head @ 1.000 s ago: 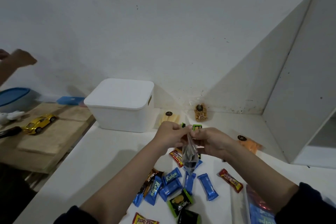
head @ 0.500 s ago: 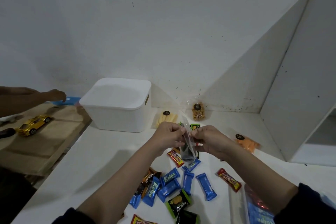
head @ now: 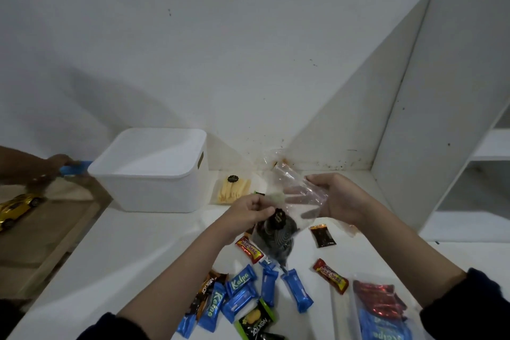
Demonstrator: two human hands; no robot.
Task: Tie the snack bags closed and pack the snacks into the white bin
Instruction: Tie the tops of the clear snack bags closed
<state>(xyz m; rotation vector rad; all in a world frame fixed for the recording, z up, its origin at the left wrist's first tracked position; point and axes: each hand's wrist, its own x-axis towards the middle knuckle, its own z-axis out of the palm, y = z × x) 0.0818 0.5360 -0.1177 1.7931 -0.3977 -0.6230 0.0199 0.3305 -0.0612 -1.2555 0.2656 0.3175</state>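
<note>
A clear snack bag (head: 278, 234) with dark snacks in its lower part hangs above the white table. My left hand (head: 248, 215) pinches the bag at its neck, beside a black sticker. My right hand (head: 339, 199) grips the bag's clear upper part, stretched up and to the right. The white bin (head: 154, 174) stands lidded at the back left. A yellow snack bag (head: 234, 190) lies right of the bin. Several wrapped snacks lie below my hands: blue Kalpa bars (head: 240, 292), red Beng-Beng bars (head: 329, 276), and a green-black Nextar pack (head: 256, 323).
A clear bag of wrapped snacks (head: 380, 309) lies at the lower right. Another person's hand (head: 59, 160) reaches toward a blue item (head: 74, 167) left of the bin. A gold toy car (head: 16, 207) sits on a wooden board. White shelves rise on the right.
My hands have drawn apart: the right one pulled the bag's top up and to the right, the left one dropped to the neck. The other person's hand moved toward the bin.
</note>
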